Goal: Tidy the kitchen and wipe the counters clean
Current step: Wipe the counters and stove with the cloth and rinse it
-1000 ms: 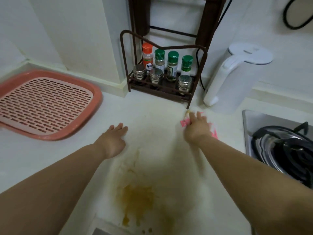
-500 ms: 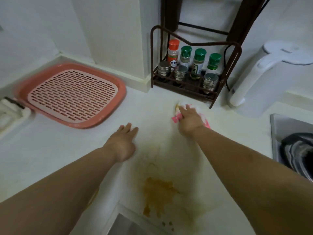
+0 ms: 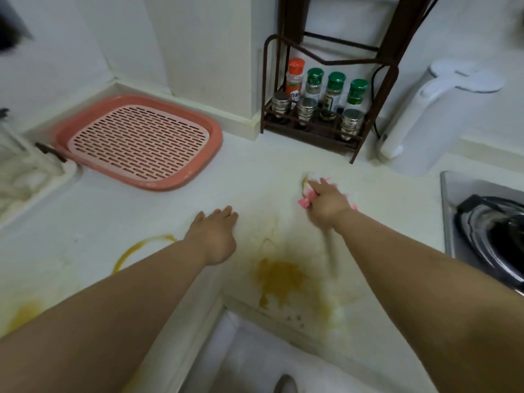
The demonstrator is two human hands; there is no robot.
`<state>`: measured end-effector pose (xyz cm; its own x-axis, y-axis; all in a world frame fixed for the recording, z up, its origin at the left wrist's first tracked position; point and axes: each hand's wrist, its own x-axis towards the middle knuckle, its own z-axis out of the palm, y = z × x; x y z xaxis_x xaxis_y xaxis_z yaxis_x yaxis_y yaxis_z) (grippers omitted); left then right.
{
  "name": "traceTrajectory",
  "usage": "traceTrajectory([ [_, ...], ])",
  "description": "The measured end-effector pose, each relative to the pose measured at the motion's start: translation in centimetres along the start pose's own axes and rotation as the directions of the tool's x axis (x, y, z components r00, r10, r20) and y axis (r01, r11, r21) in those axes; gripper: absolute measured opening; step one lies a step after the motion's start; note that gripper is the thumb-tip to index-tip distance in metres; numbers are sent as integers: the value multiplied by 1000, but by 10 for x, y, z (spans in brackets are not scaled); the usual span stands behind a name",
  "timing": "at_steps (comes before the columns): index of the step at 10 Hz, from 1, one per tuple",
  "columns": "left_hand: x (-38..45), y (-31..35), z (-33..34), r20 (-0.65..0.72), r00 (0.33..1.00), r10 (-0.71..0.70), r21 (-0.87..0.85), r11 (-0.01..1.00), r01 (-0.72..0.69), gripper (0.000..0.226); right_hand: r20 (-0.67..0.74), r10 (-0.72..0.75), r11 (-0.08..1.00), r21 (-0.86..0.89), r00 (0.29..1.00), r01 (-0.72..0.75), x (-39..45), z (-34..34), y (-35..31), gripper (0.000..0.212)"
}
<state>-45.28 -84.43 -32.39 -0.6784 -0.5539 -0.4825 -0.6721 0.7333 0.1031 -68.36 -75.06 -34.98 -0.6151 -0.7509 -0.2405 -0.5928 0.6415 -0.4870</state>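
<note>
Half the cloth [image 3: 304,198] under fingers [image 3: 314,185]

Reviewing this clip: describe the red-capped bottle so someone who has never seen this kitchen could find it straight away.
Look to the back of the white counter, where a dark wire spice rack stands against the wall, left of the white kettle. In its back row stand four tall bottles. The red-capped bottle is at the left end; the other three have green caps.
</note>
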Motion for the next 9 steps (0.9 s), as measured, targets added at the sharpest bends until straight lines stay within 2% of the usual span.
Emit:
traceTrajectory([
  [1, -9, -4, 8, -40, 999, -27, 19, 999, 28, 67, 67, -197, 974, -100, 978, 203, -2, 43, -53, 51],
  [2, -17, -6, 14, -64, 998, -12, 29, 999, 14, 63, 209, -369, 910, 277, 906, 307, -57, 68, -69, 32],
  [3, -23, -4, 17, -56, 998, -16, 8, 1000, 17, 64, 215, -447, 829, 463, 868, 312, -108, 54, -27, 17],
  [4, -30, 0, 21, -46, 999, 10, 9, 1000, -10, 63, 180, -165, 910, 407, 970, 79, -113, 23, 13, 34],
  [5, -41, -1, 29, -53, 998, 43, -7, 999, -43, 64, -58, 17, 966, 259, 998, -1, -82, 11, 32, 44],
  [6, -51, -2, 35, -63, 996, 62, 17, 998, -61, 64, -29, -157, 987, -47, 987, 155, -73, 48, -14, 49],
  [7, -55, 0, 39, -68, 996, 55, 14, 998, -54, 66, 48, -429, 903, 58, 902, 427, -115, 75, -53, 46],
  [8, -58, 6, 42, -69, 997, 27, 5, 1000, -26, 69, 116, -551, 834, 92, 827, 543, -157, 77, -28, 49],
  [9, -64, 14, 44, -51, 999, 8, -7, 1000, -8, 69, 106, -570, 815, 192, 814, 546, -178, 49, 13, 32],
])
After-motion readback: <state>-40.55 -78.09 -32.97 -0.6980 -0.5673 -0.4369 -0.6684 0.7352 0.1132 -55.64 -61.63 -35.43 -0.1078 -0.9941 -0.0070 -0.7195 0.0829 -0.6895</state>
